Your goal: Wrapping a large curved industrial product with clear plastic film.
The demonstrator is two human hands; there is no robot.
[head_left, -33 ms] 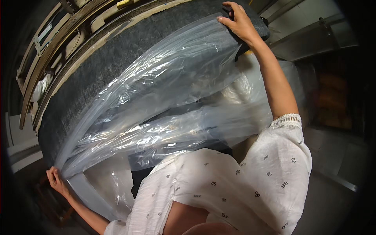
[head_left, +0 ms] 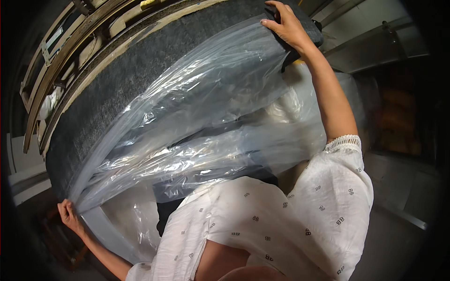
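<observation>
fingers arched, outstretched right hand touches film.

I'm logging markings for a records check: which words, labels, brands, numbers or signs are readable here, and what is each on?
White shirt: small, dark, letter-like print, repeated; I leave its characters uncopied.
Pale patch, upper left: too small to tell if it carries text.
Clear plastic sheet: no readable text.
Dark grey surface: no readable text.
</observation>
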